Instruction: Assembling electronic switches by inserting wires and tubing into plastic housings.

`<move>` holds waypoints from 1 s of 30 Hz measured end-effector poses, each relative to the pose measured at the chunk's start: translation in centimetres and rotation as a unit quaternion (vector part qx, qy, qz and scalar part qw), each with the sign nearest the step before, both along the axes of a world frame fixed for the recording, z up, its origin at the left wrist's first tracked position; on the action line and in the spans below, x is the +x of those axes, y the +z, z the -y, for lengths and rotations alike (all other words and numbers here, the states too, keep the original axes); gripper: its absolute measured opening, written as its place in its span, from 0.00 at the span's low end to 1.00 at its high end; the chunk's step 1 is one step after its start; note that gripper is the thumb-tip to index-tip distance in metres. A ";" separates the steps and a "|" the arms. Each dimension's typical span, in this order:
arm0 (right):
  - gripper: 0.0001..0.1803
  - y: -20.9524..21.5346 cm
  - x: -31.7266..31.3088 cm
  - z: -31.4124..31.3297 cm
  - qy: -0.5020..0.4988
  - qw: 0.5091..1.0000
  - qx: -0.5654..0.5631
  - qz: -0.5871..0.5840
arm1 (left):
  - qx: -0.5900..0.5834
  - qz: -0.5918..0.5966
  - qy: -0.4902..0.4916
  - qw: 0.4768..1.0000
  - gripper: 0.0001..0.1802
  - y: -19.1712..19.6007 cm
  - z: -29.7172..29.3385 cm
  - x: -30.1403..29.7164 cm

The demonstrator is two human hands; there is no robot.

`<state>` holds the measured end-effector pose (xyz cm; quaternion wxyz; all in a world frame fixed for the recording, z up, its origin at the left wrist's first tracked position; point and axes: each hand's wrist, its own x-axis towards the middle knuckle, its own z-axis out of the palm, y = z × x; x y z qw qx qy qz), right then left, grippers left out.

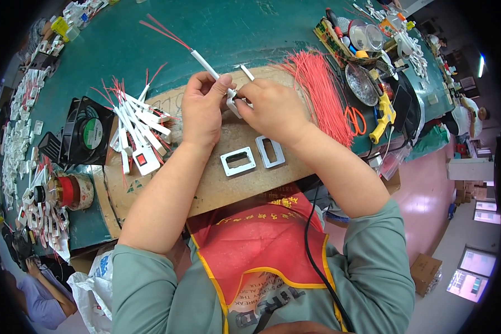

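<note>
My left hand [202, 114] is closed on a white sleeved cable [205, 63], thumb and fingers pinching it. Two red wires fan out from its far end. Close to the cable's lower end, my right hand [275, 108] pinches a small white bent piece [231, 103]; the fingertips hide most of the join. A short white tube [246, 72] shows just beyond the right knuckles; whether it is held, I cannot tell. Below the hands, a white rectangular frame [237, 162] and a second, tilted frame [269, 152] lie on the brown board [206, 192].
To the left lie a pile of white sleeved cables [139, 119], a black fan [89, 133] and a round tin [75, 190]. At right are a bundle of red wires [320, 94], orange-handled scissors [354, 119], a yellow soldering gun [384, 117] and a tool box [339, 42].
</note>
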<state>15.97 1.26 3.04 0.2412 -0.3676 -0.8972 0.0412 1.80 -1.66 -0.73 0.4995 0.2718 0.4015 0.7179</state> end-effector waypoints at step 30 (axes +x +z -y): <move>0.16 1.0 0.7 -0.1 0.004 0.770 -0.556 -0.313 | 0.009 0.165 -0.022 0.986 0.21 -0.6 -0.3 -0.6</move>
